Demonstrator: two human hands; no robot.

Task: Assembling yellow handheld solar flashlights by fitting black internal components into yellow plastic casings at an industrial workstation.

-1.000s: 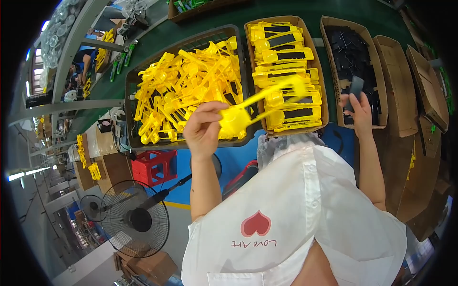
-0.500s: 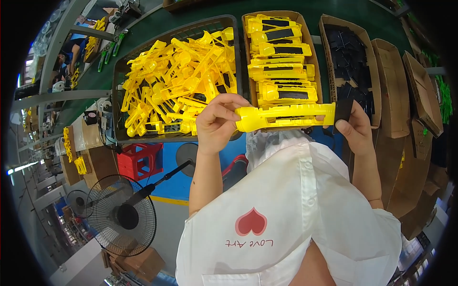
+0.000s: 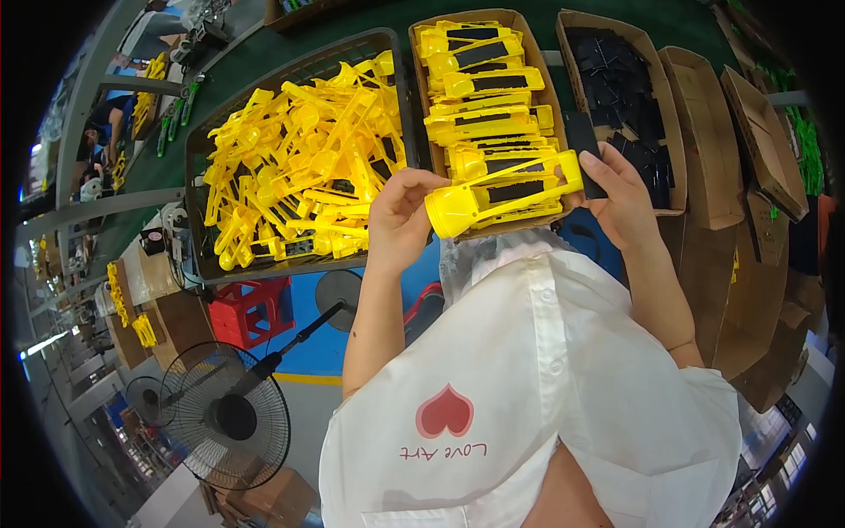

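Observation:
My left hand [image 3: 400, 220] pinches the wide rounded end of a yellow plastic flashlight-shaped housing [image 3: 453, 211], which has a long open frame. In my right hand [image 3: 623, 198] is a flat black rectangular plate [image 3: 580, 134], gripped between thumb and fingers beside the narrow end of the housing. Whether the plate touches the housing I cannot tell. Just behind them, similar yellow housings [image 3: 488, 84] with black plates in them lie stacked in a cardboard box [image 3: 421, 84].
To the left stands a dark plastic crate [image 3: 406, 106] heaped with loose yellow housings [image 3: 299, 167]. Right of the stack, a cardboard box [image 3: 666, 106] holds black plates [image 3: 607, 75]. More cardboard boxes [image 3: 704, 141] stand farther right. A fan [image 3: 231, 418] and red stool [image 3: 251, 312] are at lower left.
The yellow housing has turned, its narrow end now higher and its open frame facing up. My right hand has shifted left and up, and the black plate now stands above my fingers.

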